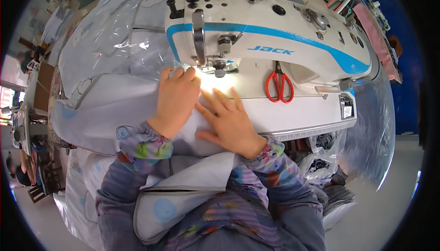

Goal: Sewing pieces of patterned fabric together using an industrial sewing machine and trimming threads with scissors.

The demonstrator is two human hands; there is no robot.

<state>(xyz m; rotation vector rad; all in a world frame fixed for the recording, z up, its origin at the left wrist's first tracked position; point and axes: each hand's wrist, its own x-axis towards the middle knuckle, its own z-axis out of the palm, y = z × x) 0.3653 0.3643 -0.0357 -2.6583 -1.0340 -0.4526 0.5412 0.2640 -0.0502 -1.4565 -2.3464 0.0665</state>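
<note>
White fabric (137, 109) lies across the bed of my sewing machine (275, 35), and both my hands are flat on it. My left hand (176, 99) is pressed down, fingers together, its tips right by the presser foot (219, 67) under the machine's lamp. My right hand (229, 120) lies just beside it, fingers spread and pointing toward the needle, palm on the cloth. Neither hand grips anything; they are open, side by side and nearly touching, holding the fabric down against the bed.

The fabric runs off to my left in a big pale heap, with clear plastic sheet (123, 31) bunched over it behind the machine head. Another part with a grey edge and a light blue dot (164, 209) drapes over my lap. Red scissors (278, 86) lie on the bed to the right of my hands, well clear of them.

I judge that I am mid-seam, guiding the cloth under the foot. The next move calls for even pressure from both palms, feeding straight, and keeping my left fingertips out of the needle's path, since they sit very near it. The heavy heap on the left could drag the seam sideways.
</note>
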